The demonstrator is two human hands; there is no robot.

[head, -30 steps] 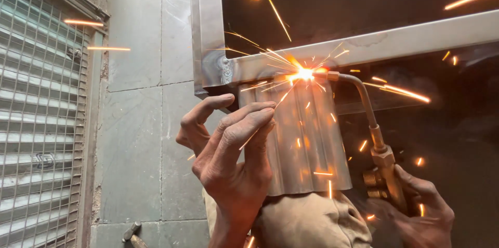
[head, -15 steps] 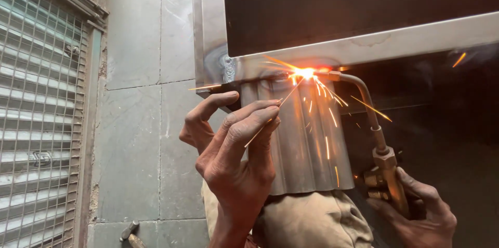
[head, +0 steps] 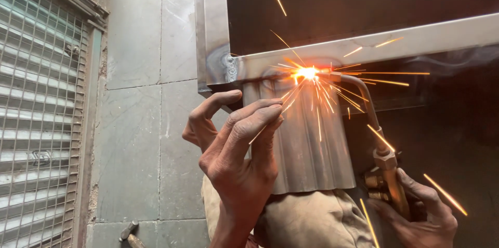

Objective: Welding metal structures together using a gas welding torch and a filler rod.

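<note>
My left hand (head: pixel 236 149) pinches a thin filler rod (head: pixel 275 118) that slants up to the glowing spot (head: pixel 306 73) under a steel frame bar (head: pixel 395 43). In my right hand (head: pixel 418 211), at the lower right, sits the brass body of a gas torch (head: pixel 382 162); its curved neck reaches up to the same bright point. Sparks fly out from there. Just below the bar hangs a shiny curved sheet-metal piece (head: pixel 312 144), right behind my left fingers. A welded joint (head: pixel 228 66) links the bar to an upright steel post (head: pixel 213 24).
A grey stone-tiled wall (head: pixel 145 123) fills the left middle, with a metal mesh grille (head: pixel 36 123) at the far left. A hammer (head: pixel 127 232) lies near the bottom edge. My knee in beige trousers (head: pixel 306 222) is below the sheet. Behind the frame it is dark.
The sparks spread wider and further now. My left hand has shifted slightly right and down with the rod; the torch stays at the same spot.
</note>
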